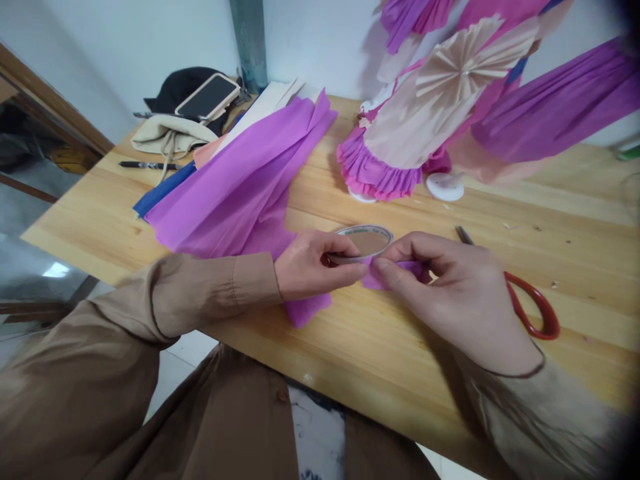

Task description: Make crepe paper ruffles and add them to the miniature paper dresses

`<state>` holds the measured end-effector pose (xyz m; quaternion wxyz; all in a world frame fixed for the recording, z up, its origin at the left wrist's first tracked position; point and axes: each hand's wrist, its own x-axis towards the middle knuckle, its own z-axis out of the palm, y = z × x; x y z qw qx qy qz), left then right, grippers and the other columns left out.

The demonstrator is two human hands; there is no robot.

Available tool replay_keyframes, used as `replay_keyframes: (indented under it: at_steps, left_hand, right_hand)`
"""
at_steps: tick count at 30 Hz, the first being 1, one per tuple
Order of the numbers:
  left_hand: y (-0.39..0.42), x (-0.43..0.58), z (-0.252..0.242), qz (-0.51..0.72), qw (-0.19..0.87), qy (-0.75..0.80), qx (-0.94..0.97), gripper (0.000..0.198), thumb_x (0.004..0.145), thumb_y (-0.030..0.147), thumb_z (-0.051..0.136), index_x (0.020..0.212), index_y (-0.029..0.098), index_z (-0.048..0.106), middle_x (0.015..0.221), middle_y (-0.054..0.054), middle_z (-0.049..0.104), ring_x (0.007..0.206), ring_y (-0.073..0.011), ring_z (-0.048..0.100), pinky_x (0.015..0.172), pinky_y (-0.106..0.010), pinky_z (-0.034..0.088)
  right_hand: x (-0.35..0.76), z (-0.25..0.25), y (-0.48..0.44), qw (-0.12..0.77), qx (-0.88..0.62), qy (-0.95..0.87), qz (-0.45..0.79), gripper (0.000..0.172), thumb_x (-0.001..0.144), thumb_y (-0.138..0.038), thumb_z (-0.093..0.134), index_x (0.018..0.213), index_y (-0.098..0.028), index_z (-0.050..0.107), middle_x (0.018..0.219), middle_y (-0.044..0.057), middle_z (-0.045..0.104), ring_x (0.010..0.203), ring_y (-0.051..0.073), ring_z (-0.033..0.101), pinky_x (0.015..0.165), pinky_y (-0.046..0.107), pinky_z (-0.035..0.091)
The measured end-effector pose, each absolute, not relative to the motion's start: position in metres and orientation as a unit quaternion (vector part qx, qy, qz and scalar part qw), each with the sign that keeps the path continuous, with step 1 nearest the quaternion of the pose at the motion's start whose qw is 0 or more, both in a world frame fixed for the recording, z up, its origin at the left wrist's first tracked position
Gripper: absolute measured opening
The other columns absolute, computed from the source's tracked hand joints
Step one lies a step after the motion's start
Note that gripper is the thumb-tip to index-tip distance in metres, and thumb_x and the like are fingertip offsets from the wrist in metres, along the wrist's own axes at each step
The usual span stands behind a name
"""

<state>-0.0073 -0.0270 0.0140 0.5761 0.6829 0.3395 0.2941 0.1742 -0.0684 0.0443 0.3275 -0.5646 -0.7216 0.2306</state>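
Observation:
Between my two hands is a small purple crepe paper piece (376, 278). My right hand (445, 287) pinches it between thumb and forefinger, and more purple shows behind the fingers. My left hand (317, 263) is closed in a pinch at the left end of this paper; its fingertips partly hide what they grip. Just beyond the fingers lies a tape roll (390, 233), its near rim close to both hands. Scissors with red handles (543, 313) rest partly under my right hand, blade tip showing above it. A large purple crepe paper sheet (240, 180) passes beneath my left wrist.
A paper-dressed figure with pleated fan (465, 70) and ruffled hem (383, 177) stands at the back right, beside a white disc (445, 187). At the back left are a phone (209, 97), a beige pouch (170, 135) and a pen (147, 165). Scraps dot the wooden table (590, 233).

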Motion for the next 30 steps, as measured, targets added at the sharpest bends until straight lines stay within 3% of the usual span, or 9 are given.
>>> replay_keyframes:
  at_steps: [10,20,30]
  left_hand:
    - [-0.0281,-0.0049,0.0166,0.274,0.602,0.383,0.645,0.025,0.073,0.033,0.066,0.061,0.012,0.06,0.055,0.003,0.047,0.054,-0.0062,0.04,0.051,-0.021,0.031]
    - [-0.0281,-0.0023,0.0117,0.33,0.613,0.364,0.619,0.016,0.073,0.021,0.062,0.059,0.012,0.062,0.056,0.001,0.057,0.058,-0.0071,0.048,0.056,-0.02,0.039]
    - [-0.0304,-0.0052,0.0127,0.358,0.535,0.38,0.664,0.02,0.078,0.022,0.062,0.061,0.012,0.063,0.054,0.003,0.052,0.054,-0.0062,0.044,0.05,-0.02,0.034]
  right_hand:
    - [0.1744,0.0372,-0.0696,0.328,-0.54,-0.751,0.191,0.019,0.084,-0.023,0.062,0.065,-0.021,0.063,0.052,-0.001,0.059,0.043,0.011,0.046,0.042,0.025,0.036]
    - [0.1733,0.0411,-0.0707,0.308,-0.543,-0.751,0.217,0.014,0.084,-0.026,0.066,0.072,-0.022,0.069,0.056,-0.002,0.064,0.042,0.009,0.046,0.04,0.024,0.036]
    - [0.1724,0.0438,-0.0753,0.333,-0.546,-0.753,0.156,0.01,0.084,-0.027,0.069,0.076,-0.022,0.066,0.061,-0.001,0.066,0.043,0.01,0.046,0.043,0.027,0.039]
